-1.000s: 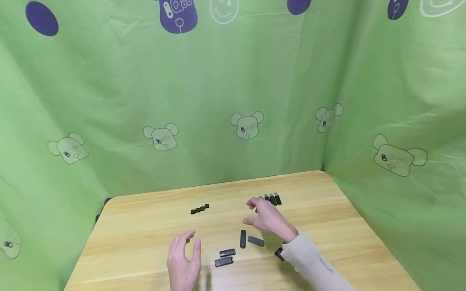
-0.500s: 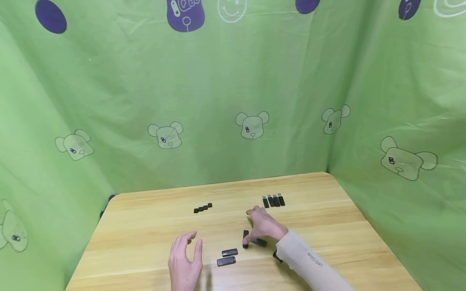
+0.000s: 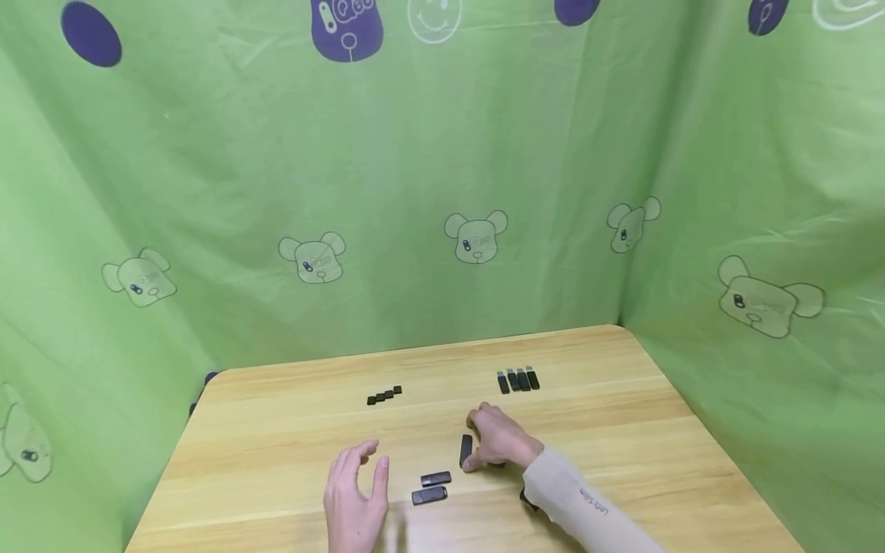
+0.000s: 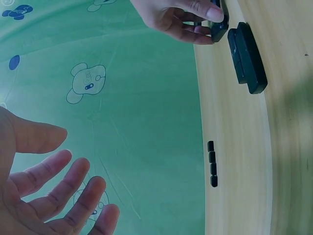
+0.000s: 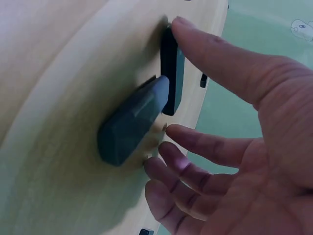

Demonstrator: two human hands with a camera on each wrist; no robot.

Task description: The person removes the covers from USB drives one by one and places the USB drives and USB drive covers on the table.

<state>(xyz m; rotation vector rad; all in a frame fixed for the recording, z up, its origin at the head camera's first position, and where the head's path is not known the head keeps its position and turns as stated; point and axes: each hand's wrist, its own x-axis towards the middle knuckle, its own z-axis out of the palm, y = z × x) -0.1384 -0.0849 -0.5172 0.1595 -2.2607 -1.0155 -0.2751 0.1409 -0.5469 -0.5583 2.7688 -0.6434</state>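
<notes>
My right hand [image 3: 503, 438] is low over the table, thumb and fingers spread around a black USB flash drive [image 3: 465, 450]. In the right wrist view the thumb tip is right at one end of this drive, the other fingertips just beyond its opposite end. A second dark USB flash drive [image 5: 132, 125] lies beside it, mostly hidden under the hand in the head view. My left hand [image 3: 355, 499] hovers with relaxed fingers and nothing in it, left of two more dark flash drives [image 3: 429, 495] lying side by side.
Toward the back right of the wooden table [image 3: 276, 461], several flash drives [image 3: 523, 381] stand in a row, metal plugs facing away. Several small black squares [image 3: 380, 397] form a slanted line at back left. A dark object [image 3: 528, 501] shows beside the right sleeve. Green curtains [image 3: 387, 169] surround the table.
My right hand has come back from the row of flash drives toward the drive in the middle, its thumb now at that drive's near end. The left hand stays nearly still.
</notes>
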